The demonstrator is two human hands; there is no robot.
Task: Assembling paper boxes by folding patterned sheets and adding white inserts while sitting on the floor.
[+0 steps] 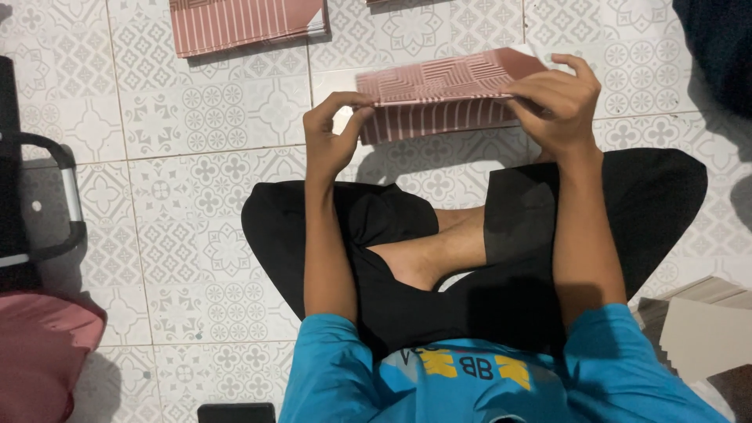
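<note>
I sit cross-legged on a patterned tile floor and hold a pink cardboard piece [439, 90] with white line patterns, partly folded, above my knees. My left hand [333, 133] pinches its left end between thumb and fingers. My right hand [560, 102] grips its right end, fingers curled over the top edge. The lower flap with vertical stripes hangs below the upper geometric-patterned panel.
Another pink striped cardboard piece [247, 23] lies flat on the floor at the top. A stack of grey-beige card sheets [705, 329] sits at the lower right. A black frame with a grey bar [70, 196] and a pink cushion [39, 352] are at the left.
</note>
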